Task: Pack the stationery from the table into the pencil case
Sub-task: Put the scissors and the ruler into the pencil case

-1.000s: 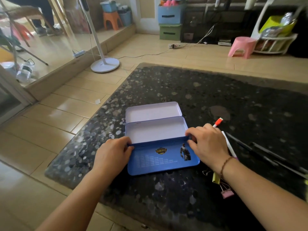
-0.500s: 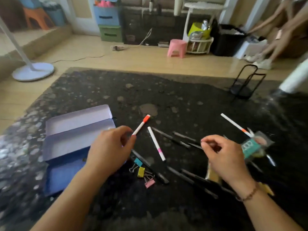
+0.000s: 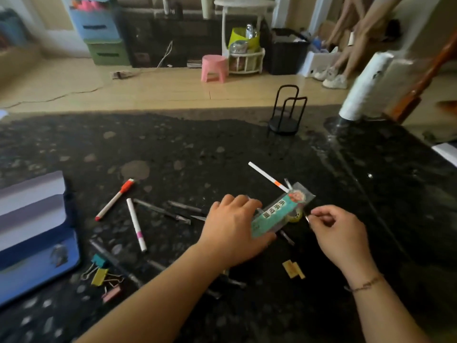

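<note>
From my seat I see a black wire stand (image 3: 286,112) upright near the far edge of the dark speckled table (image 3: 197,144). Beyond it, on the tan floor, a pink stool (image 3: 214,68) stands just beside a white rack (image 3: 246,61); stacked blue and green drawers (image 3: 99,33) stand further left.

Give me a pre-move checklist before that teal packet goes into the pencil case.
1. Pencil case open, trays exposed: ok.
2. Left hand on the teal packet: ok, fingers lie over its near end.
3. Firm grip on the packet: cannot tell.
4. Right hand free to help: not ok, it pinches something small by the packet's edge.
5. Path to the case: not ok, pens and binder clips lie between.
</note>
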Demonstrator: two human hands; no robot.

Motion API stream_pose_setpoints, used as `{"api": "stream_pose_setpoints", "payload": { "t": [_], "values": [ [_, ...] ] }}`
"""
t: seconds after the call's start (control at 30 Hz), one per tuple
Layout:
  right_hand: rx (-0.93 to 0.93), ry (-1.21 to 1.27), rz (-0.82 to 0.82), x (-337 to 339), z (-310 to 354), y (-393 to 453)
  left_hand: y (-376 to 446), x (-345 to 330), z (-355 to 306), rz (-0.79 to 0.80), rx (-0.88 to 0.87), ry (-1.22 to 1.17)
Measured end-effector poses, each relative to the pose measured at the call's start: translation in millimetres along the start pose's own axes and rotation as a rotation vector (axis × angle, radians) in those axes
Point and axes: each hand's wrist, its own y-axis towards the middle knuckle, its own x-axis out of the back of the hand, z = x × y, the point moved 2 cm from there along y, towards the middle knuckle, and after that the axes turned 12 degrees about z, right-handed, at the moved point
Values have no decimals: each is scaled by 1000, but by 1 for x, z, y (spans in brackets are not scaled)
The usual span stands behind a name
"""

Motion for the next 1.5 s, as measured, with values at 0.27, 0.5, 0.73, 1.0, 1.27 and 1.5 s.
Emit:
{"api": "stream_pose_setpoints", "payload": {
  "t": [0.27,0.5,0.73,1.0,1.27,1.5],
  "values": [
    [15,9,20,3,0,8,20,-12,-5,83,-19,-81],
    [176,25,68,-17,30,-2,17,46,71,-90,-5,-29],
    [346,-128,201,-41,51,-9,-6,48,138,22,201,34],
    [510,-633,459,-79,74,-18,-67,35,118,-211,14,-7],
    [321,-368,661,-48,79,-17,-79,41,110,-266,1,-109],
    [74,993,618,-87,145,-42,-82,54,93,-62,98,-1361]
  ]
}}
